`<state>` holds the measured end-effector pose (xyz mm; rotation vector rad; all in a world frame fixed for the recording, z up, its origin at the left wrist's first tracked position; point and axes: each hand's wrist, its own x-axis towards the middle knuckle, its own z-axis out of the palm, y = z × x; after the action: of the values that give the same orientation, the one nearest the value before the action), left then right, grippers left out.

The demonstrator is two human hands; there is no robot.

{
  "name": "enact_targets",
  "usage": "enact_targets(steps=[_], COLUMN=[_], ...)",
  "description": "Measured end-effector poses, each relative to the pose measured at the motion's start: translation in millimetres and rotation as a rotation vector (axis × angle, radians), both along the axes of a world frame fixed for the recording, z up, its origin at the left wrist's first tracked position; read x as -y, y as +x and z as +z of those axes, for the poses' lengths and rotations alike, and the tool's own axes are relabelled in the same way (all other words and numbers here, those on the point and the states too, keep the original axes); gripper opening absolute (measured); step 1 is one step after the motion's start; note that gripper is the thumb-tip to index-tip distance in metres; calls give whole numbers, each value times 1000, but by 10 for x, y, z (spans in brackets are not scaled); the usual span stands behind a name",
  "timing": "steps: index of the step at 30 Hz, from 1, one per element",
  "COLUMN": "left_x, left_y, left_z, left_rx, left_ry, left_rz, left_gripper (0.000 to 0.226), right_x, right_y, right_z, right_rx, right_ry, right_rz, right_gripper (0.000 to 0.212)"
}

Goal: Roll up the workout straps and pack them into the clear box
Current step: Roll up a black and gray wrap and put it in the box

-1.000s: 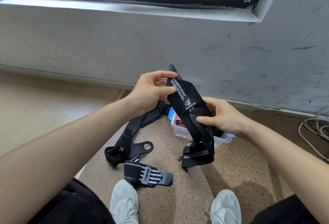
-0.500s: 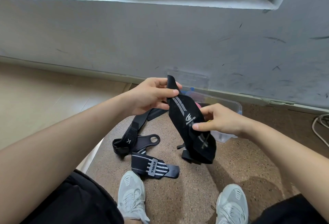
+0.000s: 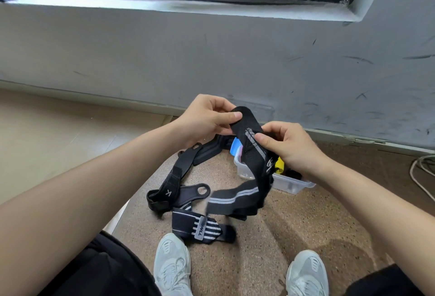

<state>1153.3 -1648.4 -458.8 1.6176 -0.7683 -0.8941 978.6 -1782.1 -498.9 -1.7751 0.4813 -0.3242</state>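
I hold a black wrist strap with grey stripes (image 3: pixel 253 154) up in front of me. My left hand (image 3: pixel 207 116) pinches its top end between thumb and fingers. Just below, my right hand (image 3: pixel 287 145) grips the strap's edge. The strap's loose tail (image 3: pixel 233 198) hangs down and swings out to the left. Behind and below my hands sits the clear box (image 3: pixel 292 183) on the floor, with yellow and blue items inside, partly hidden by the strap and my right hand.
On the brown floor lie a tangle of black padded straps (image 3: pixel 179 178) and a folded striped wrist wrap (image 3: pixel 200 227). My two grey shoes (image 3: pixel 173 265) stand near the bottom edge. A grey wall runs behind; white cables (image 3: pixel 421 173) lie at right.
My right hand slid up the strap to just below the left hand. The bunched lower part came loose and its tail now hangs out to the left.
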Motion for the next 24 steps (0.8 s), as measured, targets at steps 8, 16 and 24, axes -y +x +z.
enact_targets(steps=[8,16,24], left_x=[174,147,-190], left_y=[-51,-514,-744], left_z=[56,-427,-718], left_rx=[129,-113,-250], left_ry=[-70,48,109], left_rz=[46,7,-55], left_gripper=[10,30,29], right_x=[183,176,42], right_y=[-79,-244,-440], right_z=[145,-55,-307], right_rx=[35,33,-216], right_ry=[-158,-50,101], right_rz=[-49,-71,123], right_gripper=[19,29,36])
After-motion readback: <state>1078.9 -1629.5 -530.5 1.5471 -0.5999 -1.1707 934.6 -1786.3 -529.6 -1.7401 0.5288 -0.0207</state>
